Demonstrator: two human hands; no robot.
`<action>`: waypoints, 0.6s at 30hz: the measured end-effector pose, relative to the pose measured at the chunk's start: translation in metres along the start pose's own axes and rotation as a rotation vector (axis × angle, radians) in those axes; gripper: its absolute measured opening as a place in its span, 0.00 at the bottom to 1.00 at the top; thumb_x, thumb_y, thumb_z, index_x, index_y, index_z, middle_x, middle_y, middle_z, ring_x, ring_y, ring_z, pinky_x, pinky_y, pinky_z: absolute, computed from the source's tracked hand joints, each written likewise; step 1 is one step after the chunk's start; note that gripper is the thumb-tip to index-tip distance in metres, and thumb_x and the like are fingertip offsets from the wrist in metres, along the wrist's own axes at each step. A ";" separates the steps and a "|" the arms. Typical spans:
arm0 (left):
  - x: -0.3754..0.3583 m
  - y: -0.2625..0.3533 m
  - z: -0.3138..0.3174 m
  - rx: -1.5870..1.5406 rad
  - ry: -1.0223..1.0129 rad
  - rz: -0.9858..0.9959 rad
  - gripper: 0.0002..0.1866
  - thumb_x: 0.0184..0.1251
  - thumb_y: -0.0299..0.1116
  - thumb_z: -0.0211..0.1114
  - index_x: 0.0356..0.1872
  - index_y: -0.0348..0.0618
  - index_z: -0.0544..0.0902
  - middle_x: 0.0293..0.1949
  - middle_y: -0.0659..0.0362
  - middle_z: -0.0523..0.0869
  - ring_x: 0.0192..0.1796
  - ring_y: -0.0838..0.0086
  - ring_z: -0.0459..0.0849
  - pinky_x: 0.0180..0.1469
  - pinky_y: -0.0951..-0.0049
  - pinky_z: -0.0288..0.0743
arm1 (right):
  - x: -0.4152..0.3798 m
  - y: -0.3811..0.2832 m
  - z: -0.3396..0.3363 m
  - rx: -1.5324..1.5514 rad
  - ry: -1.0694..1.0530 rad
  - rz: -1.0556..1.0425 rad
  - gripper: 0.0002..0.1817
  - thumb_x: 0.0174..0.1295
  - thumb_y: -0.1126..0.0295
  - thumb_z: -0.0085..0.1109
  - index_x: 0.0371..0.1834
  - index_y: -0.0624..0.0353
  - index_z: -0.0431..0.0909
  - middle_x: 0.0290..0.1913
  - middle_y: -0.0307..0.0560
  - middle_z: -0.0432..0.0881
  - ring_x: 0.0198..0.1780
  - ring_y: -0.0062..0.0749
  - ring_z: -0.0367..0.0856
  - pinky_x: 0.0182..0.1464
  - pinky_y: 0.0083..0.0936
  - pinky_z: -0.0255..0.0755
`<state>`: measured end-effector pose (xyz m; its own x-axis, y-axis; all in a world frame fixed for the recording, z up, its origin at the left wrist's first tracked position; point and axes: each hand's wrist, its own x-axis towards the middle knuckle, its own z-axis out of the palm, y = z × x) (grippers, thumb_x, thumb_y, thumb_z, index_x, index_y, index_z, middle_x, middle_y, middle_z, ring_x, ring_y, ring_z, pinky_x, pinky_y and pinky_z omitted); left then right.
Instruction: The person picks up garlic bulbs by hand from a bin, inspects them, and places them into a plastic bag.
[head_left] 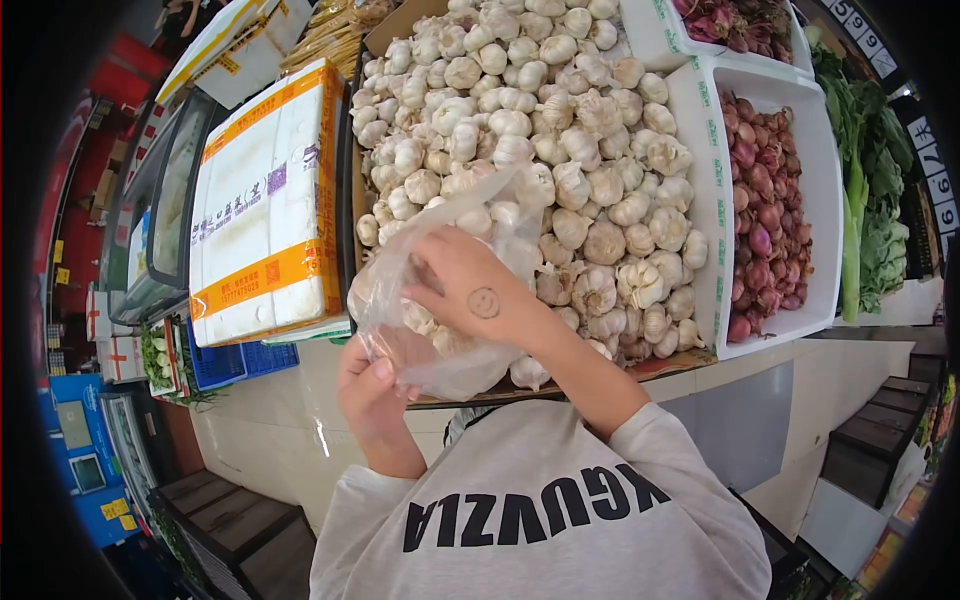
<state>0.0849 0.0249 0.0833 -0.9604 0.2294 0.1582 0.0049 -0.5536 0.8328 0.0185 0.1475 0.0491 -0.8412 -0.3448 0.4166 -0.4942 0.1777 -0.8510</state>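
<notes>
A clear plastic bag [470, 370] hangs in front of me over the near edge of a heap of white garlic bulbs [600, 200]. My left hand [375, 390] is closed on the bag's rim at its lower left, thumb over the film. Inside the bag's mouth is my right hand [475, 290], palm down, with a smiley drawn on its back. Its thumb and fingers are apart, and I see nothing between them; the film partly covers the fingertips. Below that hand, a few garlic bulbs [418, 318] show through the plastic.
On the right stands a white foam box [715, 250] of red shallots [765, 210], with leafy greens [870, 170] beyond. A closed white foam box [260, 205] with orange tape lies left of the garlic. A blue crate [240, 365] sits below it.
</notes>
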 end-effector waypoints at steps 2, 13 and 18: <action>0.003 0.007 -0.003 0.034 0.027 0.013 0.11 0.49 0.32 0.52 0.14 0.40 0.65 0.10 0.63 0.63 0.12 0.80 0.61 0.15 0.81 0.53 | -0.001 0.001 0.001 0.033 0.047 -0.060 0.16 0.44 0.72 0.54 0.38 0.64 0.68 0.29 0.54 0.72 0.30 0.44 0.72 0.33 0.27 0.66; -0.004 0.014 -0.017 0.073 -0.230 -0.010 0.12 0.48 0.31 0.53 0.11 0.40 0.64 0.08 0.61 0.65 0.08 0.80 0.61 0.13 0.79 0.52 | -0.020 -0.013 -0.038 0.081 -0.126 0.128 0.10 0.48 0.76 0.45 0.35 0.61 0.73 0.33 0.51 0.75 0.34 0.42 0.73 0.38 0.27 0.66; -0.008 0.010 -0.022 -0.013 -0.253 -0.055 0.10 0.44 0.28 0.53 0.10 0.36 0.66 0.09 0.58 0.66 0.11 0.76 0.59 0.15 0.74 0.48 | -0.068 -0.003 -0.069 0.188 0.116 0.242 0.10 0.49 0.76 0.49 0.37 0.62 0.72 0.33 0.49 0.75 0.33 0.31 0.74 0.36 0.19 0.66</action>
<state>0.0863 0.0000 0.0792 -0.8586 0.4520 0.2420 -0.0508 -0.5447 0.8371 0.0625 0.2337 0.0453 -0.9540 -0.2039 0.2197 -0.2370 0.0647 -0.9694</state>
